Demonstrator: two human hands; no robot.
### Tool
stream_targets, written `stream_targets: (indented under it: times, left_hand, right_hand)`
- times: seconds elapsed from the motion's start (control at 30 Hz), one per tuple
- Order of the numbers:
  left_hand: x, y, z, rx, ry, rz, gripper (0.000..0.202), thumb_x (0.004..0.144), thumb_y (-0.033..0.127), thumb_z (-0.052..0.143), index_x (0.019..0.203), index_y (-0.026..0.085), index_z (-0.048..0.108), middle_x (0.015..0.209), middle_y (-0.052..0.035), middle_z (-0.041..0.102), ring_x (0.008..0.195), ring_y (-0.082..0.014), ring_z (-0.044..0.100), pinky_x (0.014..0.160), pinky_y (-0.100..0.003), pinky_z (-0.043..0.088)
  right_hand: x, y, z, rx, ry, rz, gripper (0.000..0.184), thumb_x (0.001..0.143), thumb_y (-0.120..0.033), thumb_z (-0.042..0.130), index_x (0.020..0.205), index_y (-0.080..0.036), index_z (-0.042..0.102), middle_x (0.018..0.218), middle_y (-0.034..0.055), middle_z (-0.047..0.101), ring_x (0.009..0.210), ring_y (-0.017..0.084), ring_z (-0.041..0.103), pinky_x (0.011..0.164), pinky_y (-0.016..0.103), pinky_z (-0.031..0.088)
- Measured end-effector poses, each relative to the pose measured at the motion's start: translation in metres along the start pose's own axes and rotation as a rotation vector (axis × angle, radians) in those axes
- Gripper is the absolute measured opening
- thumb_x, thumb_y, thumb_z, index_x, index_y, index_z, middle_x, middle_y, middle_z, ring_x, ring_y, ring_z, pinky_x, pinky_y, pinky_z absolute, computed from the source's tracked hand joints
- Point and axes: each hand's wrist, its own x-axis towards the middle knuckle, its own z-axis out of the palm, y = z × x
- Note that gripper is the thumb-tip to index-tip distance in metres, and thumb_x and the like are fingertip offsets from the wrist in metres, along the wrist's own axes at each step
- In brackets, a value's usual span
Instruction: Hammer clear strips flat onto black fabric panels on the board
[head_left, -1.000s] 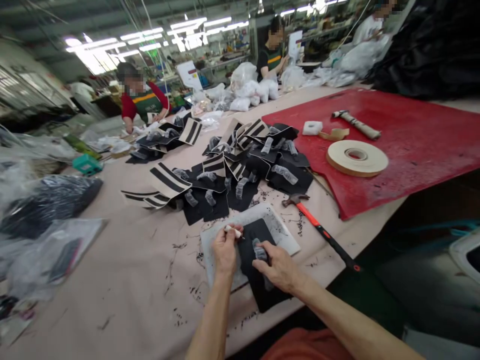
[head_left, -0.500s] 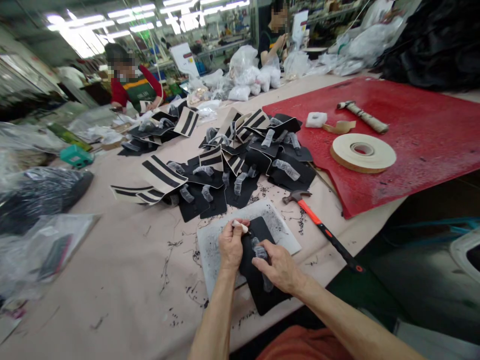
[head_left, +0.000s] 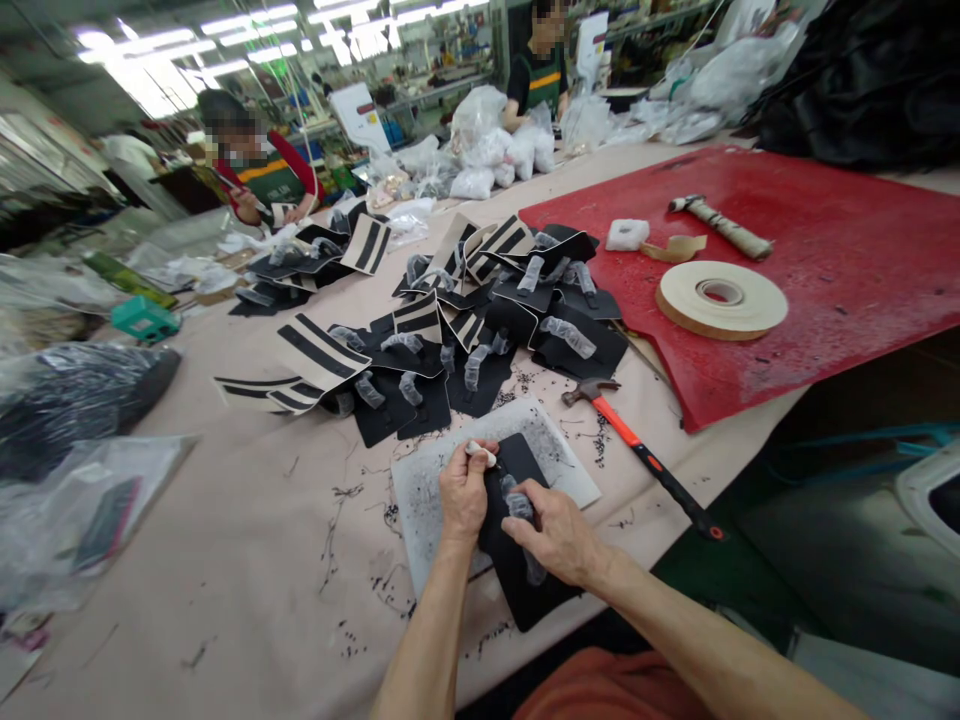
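My left hand [head_left: 463, 495] is closed around a short white stick-like tool [head_left: 481, 455], whose tip points at the upper part of a black panel [head_left: 526, 459]. With bent fingers, my right hand [head_left: 559, 532] grips the plastic-wrapped handle [head_left: 517, 502] fixed to that panel. The panel lies tilted over a speckled white board [head_left: 420, 505], its lower end reaching past the board towards my body. My left palm and part of the tool's shaft are hidden. Right of the board rests a claw hammer [head_left: 624, 428] with an orange and black handle.
Beyond the board is a heap of black panels [head_left: 480, 375] with wrapped handles. A red mat [head_left: 832, 260] on the right bears a tape roll [head_left: 724, 298] and a wrapped hammer-like tool [head_left: 724, 228]. Two people work across the table [head_left: 247, 530]; black scraps are scattered near me.
My hands stay almost still on the panel and the tool. The view has shifted slightly. Across the table, one person's hand has risen and the other person's hand has come down.
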Motion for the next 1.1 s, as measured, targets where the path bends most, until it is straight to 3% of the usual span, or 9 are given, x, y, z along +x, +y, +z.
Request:
stream_targets:
  times: [0.23, 0.37, 0.47, 0.57, 0.73, 0.83, 0.9, 1.0, 1.1]
  left_hand:
    - [0.000, 0.005, -0.004, 0.098, -0.094, 0.101, 0.019, 0.091, 0.033, 0.058, 0.098, 0.020, 0.070, 0.096, -0.0059, 0.079, 0.087, -0.0210, 0.073, 0.082, -0.033, 0.056]
    - [0.002, 0.003, -0.002, 0.104, -0.122, 0.119, 0.020, 0.092, 0.031, 0.057, 0.101, 0.019, 0.071, 0.093, -0.0060, 0.079, 0.087, -0.0214, 0.074, 0.082, -0.034, 0.056]
    - [0.003, 0.002, 0.001, 0.122, -0.153, 0.173, 0.019, 0.092, 0.029, 0.056, 0.101, 0.020, 0.071, 0.093, -0.0059, 0.079, 0.086, -0.0210, 0.073, 0.083, -0.034, 0.056]
    - [0.003, 0.000, 0.003, 0.114, -0.154, 0.203, 0.019, 0.093, 0.030, 0.055, 0.098, 0.020, 0.070, 0.093, -0.0060, 0.078, 0.087, -0.0209, 0.073, 0.082, -0.033, 0.055]
    - [0.003, -0.003, 0.004, 0.069, -0.147, 0.183, 0.019, 0.094, 0.031, 0.055, 0.098, 0.020, 0.070, 0.092, -0.0059, 0.078, 0.087, -0.0207, 0.073, 0.082, -0.033, 0.055]
    - [0.003, -0.006, 0.003, 0.071, -0.166, 0.200, 0.019, 0.094, 0.031, 0.055, 0.099, 0.019, 0.070, 0.092, -0.0056, 0.078, 0.088, -0.0204, 0.072, 0.082, -0.032, 0.054]
    - [0.002, -0.007, 0.002, 0.081, -0.185, 0.221, 0.020, 0.095, 0.031, 0.054, 0.100, 0.020, 0.069, 0.094, -0.0051, 0.077, 0.090, -0.0201, 0.072, 0.083, -0.032, 0.054]
    - [0.001, -0.006, 0.002, 0.097, -0.200, 0.253, 0.020, 0.097, 0.030, 0.052, 0.099, 0.020, 0.069, 0.095, -0.0044, 0.076, 0.090, -0.0195, 0.071, 0.083, -0.032, 0.053]
    - [0.001, -0.005, 0.001, 0.117, -0.200, 0.270, 0.021, 0.097, 0.030, 0.051, 0.097, 0.020, 0.069, 0.095, -0.0038, 0.076, 0.088, -0.0194, 0.070, 0.082, -0.031, 0.052]
  right_hand:
    - [0.003, 0.005, -0.029, 0.053, -0.042, -0.049, 0.038, 0.093, -0.038, 0.056, 0.127, -0.019, 0.056, 0.087, 0.0004, 0.065, 0.068, 0.015, 0.058, 0.065, 0.027, 0.044]
    - [0.005, 0.038, -0.086, -0.460, 0.338, 0.039, 0.036, 0.094, -0.035, 0.053, 0.123, -0.014, 0.056, 0.114, 0.0160, 0.061, 0.106, 0.029, 0.059, 0.091, 0.038, 0.046]
    - [0.001, 0.067, -0.126, -0.727, 0.289, 0.311, 0.028, 0.090, -0.030, 0.058, 0.112, -0.012, 0.058, 0.113, 0.0207, 0.058, 0.109, 0.035, 0.056, 0.090, 0.044, 0.044]
    - [-0.003, 0.081, -0.143, -0.340, 0.154, 0.553, 0.013, 0.086, -0.024, 0.057, 0.096, -0.017, 0.054, 0.096, 0.0131, 0.058, 0.087, 0.025, 0.058, 0.073, 0.034, 0.046]
    - [0.002, 0.054, -0.137, 0.195, -0.015, 0.611, 0.012, 0.083, -0.031, 0.053, 0.082, -0.021, 0.047, 0.066, -0.0020, 0.047, 0.049, 0.011, 0.040, 0.047, 0.024, 0.038]
    - [0.004, 0.017, -0.129, 0.274, 0.034, 0.523, 0.028, 0.094, -0.048, 0.039, 0.085, -0.023, 0.045, 0.062, -0.0065, 0.039, 0.042, 0.010, 0.030, 0.040, 0.023, 0.030]
    - [0.002, -0.006, -0.124, 0.160, 0.122, 0.304, 0.040, 0.098, -0.058, 0.031, 0.085, -0.023, 0.045, 0.061, -0.0055, 0.040, 0.045, 0.011, 0.035, 0.044, 0.024, 0.031]
    - [0.000, -0.027, -0.121, -0.315, 0.137, -0.051, 0.037, 0.102, -0.051, 0.033, 0.084, -0.022, 0.047, 0.064, -0.0004, 0.050, 0.054, 0.014, 0.046, 0.052, 0.027, 0.030]
    - [0.002, -0.039, -0.126, -0.725, -0.056, -0.131, 0.025, 0.102, -0.040, 0.042, 0.088, -0.021, 0.051, 0.064, 0.0021, 0.055, 0.051, 0.015, 0.047, 0.051, 0.030, 0.022]
